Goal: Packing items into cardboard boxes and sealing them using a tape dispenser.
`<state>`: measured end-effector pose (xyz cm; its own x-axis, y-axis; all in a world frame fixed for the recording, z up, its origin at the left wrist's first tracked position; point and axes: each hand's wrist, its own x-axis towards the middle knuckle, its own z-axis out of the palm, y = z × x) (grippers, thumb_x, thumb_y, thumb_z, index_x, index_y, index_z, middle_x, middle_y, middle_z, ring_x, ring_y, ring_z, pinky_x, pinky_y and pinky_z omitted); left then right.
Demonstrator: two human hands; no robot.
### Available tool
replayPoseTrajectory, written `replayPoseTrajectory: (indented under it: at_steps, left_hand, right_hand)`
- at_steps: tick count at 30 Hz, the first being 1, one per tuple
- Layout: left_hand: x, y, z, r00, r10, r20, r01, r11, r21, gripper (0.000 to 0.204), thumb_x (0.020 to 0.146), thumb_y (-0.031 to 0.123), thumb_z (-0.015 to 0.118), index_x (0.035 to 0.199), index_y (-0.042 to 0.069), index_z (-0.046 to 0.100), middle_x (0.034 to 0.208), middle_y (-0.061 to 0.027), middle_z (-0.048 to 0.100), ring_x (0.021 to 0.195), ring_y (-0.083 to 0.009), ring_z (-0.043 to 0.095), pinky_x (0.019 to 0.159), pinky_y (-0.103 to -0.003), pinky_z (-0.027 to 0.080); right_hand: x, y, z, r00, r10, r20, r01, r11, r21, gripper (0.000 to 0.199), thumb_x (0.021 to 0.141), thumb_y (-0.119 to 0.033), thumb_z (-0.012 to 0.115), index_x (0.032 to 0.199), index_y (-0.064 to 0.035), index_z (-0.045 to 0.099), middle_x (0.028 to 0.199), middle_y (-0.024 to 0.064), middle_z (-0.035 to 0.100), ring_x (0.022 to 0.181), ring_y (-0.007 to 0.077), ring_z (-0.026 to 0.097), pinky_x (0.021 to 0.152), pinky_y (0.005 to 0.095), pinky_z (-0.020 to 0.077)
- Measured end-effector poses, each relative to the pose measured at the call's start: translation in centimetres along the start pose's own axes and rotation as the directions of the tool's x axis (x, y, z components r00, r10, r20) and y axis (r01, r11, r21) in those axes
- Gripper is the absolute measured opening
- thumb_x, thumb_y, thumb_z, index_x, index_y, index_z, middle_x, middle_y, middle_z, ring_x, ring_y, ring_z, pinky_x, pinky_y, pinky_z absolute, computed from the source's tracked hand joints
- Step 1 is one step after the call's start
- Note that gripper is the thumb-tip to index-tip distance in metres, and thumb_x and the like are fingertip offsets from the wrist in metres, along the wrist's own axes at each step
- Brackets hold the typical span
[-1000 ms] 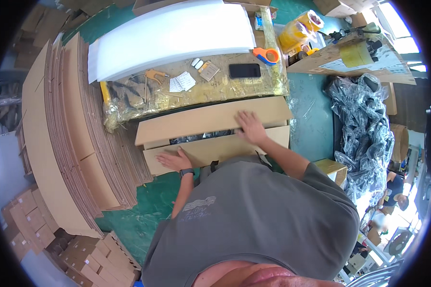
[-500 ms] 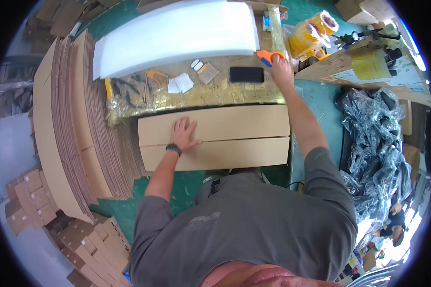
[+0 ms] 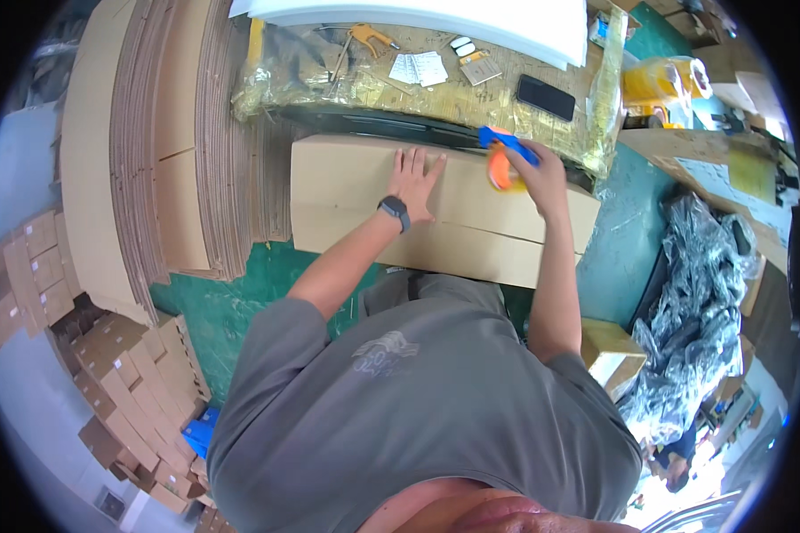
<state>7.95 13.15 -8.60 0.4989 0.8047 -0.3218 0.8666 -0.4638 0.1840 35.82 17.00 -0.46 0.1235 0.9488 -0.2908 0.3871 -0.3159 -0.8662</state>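
A long brown cardboard box (image 3: 489, 240) lies before me, its two top flaps closed with a seam running lengthwise between them. My left hand (image 3: 413, 184) presses flat on the far flap, fingers spread, a dark watch on its wrist. Over the right part of the box, my right hand (image 3: 542, 173) grips an orange and blue tape dispenser (image 3: 504, 158). It is slightly blurred, and I cannot tell whether it touches the box.
Beyond the box stands a tape-wrapped workbench (image 3: 471, 105) with a black phone (image 3: 546, 97), white papers (image 3: 419, 68), an orange-handled tool (image 3: 372, 37) and white foam sheets (image 3: 436, 12). Flattened cartons (image 3: 173, 133) stand stacked at left. Crumpled clear plastic (image 3: 693, 293) lies at right.
My right hand has brought the tape dispenser from the bench's right end back over the box. My left hand stays flat on the box. The whole view has shifted and tilted.
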Motion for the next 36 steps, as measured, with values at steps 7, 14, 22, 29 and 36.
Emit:
replayPoseTrajectory:
  at_steps: [7, 14, 22, 29, 36]
  left_hand:
    - [-5.1, 1.5, 1.9, 0.995, 0.012, -0.099, -0.024, 0.992, -0.127, 0.136, 0.050, 0.050, 0.097, 0.162, 0.012, 0.030, 0.154, -0.0254, 0.038, 0.149, -0.0437, 0.030, 0.123, -0.066, 0.018]
    - [-2.4, -1.0, 2.5, 1.000, -0.005, 0.007, 0.006, 0.996, -0.087, 0.139, 0.052, 0.054, 0.096, 0.163, 0.009, 0.025, 0.160, -0.0260, 0.035, 0.152, -0.0435, 0.027, 0.122, -0.068, 0.016]
    - [4.0, -4.6, 2.3, 0.999, -0.021, 0.040, 0.024, 0.998, -0.062, 0.142, 0.054, 0.060, 0.094, 0.165, 0.011, 0.021, 0.165, -0.0272, 0.030, 0.155, -0.0435, 0.025, 0.124, -0.069, 0.011]
    - [4.4, -5.1, 3.3, 1.000, 0.011, 0.010, -0.010, 0.988, -0.152, 0.133, 0.056, 0.060, 0.093, 0.163, 0.011, 0.029, 0.169, -0.0277, 0.018, 0.158, -0.0431, 0.015, 0.125, -0.064, 0.014]
    - [-13.8, -8.5, 1.4, 0.957, -0.280, -0.070, 0.138, 0.657, -0.742, 0.033, 0.099, 0.035, 0.064, 0.094, 0.004, 0.074, 0.076, -0.0092, 0.074, 0.075, -0.0288, 0.074, 0.064, -0.044, 0.057]
  right_hand:
    - [13.5, 3.8, 11.9, 0.672, 0.640, 0.371, -0.309, 0.699, -0.645, 0.028, 0.083, -0.036, 0.076, 0.092, -0.0094, 0.075, 0.088, 0.0065, 0.075, 0.073, 0.0206, 0.073, 0.069, 0.0376, 0.0614]
    - [-1.8, 1.2, 9.8, 0.990, 0.038, 0.136, 0.068, 0.716, -0.695, 0.060, 0.083, -0.051, 0.077, 0.110, 0.0028, 0.076, 0.094, 0.0288, 0.073, 0.087, 0.0408, 0.075, 0.080, 0.0453, 0.0596]
    - [-29.1, 7.4, 18.3, 0.986, 0.126, -0.111, -0.166, 0.837, -0.521, 0.043, 0.082, -0.035, 0.080, 0.104, 0.0016, 0.077, 0.086, 0.0292, 0.072, 0.086, 0.0423, 0.073, 0.081, 0.0488, 0.0589]
    - [-21.7, 19.7, 23.5, 0.933, 0.322, -0.163, -0.361, 0.809, -0.464, 0.048, 0.083, -0.044, 0.076, 0.107, -0.0015, 0.077, 0.101, 0.0275, 0.074, 0.098, 0.0441, 0.072, 0.089, 0.0501, 0.0567]
    - [-22.7, -1.7, 17.1, 0.979, 0.181, 0.094, -0.152, 0.954, -0.258, 0.047, 0.086, -0.030, 0.078, 0.122, -0.0009, 0.073, 0.116, 0.0250, 0.074, 0.108, 0.0357, 0.073, 0.096, 0.0411, 0.0556]
